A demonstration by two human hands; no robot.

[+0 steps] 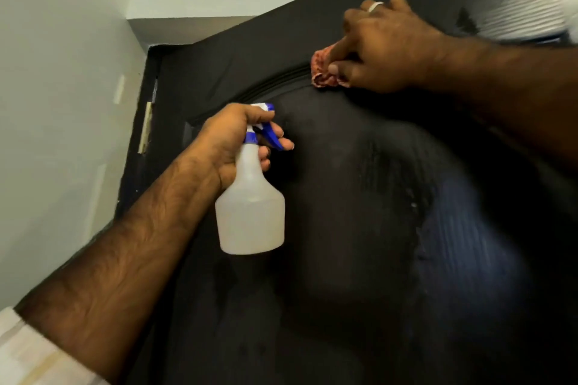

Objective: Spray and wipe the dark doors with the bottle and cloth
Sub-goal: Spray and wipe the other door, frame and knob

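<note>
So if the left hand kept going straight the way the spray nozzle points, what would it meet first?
Most likely the dark door. The left hand holds the spray bottle with its nozzle aimed at the panel below the arched moulding, and nothing visible lies between. Depth is hard to judge here.

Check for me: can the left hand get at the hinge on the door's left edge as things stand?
Probably, but not freely: the left hand grips the spray bottle. Nothing sits between it and the hinge.

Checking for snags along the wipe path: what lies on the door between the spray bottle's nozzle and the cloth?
In the head view, only dark door with its raised arched moulding lies between spray bottle and cloth.
</note>
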